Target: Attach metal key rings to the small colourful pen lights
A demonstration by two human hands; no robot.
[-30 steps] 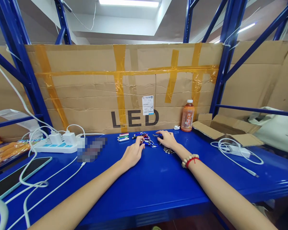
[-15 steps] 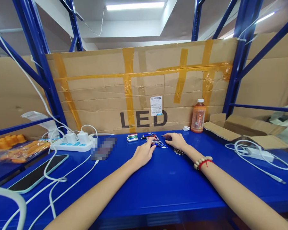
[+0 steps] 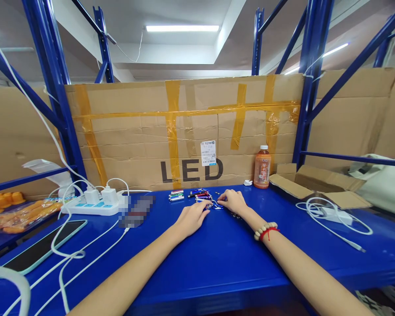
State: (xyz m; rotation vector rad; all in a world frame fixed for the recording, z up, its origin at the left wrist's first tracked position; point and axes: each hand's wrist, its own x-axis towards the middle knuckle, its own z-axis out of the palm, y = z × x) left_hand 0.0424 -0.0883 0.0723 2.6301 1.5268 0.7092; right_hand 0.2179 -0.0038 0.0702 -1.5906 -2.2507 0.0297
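Observation:
On the blue table lies a loose pile of small pen-like tubes (image 3: 200, 192) in blue, red and silver, with shiny metal bits. My left hand (image 3: 192, 217) is at the near side of the pile, thumb and fingertips brought together around something too small to name. Just to its right, my right hand (image 3: 233, 202) has its fingers curled into a pinch, and what sits between them is hidden. Left of the pile, several similar tubes (image 3: 176, 195) lie side by side in a neat group. Small dark metal pieces (image 3: 236, 215) show partly beneath my right hand.
A juice bottle (image 3: 262, 169) and a crumpled white scrap (image 3: 248, 182) stand against the cardboard wall (image 3: 134, 145). An open carton (image 3: 289, 186) and coiled white cable (image 3: 335, 215) lie right. Left are a power strip (image 3: 95, 207), a phone (image 3: 46, 245) and trailing cables.
The whole view has shifted slightly, so the scene sits lower and further left. Both hands remain at the pile with fingers pinched; my right hand covers more of the dark metal pieces.

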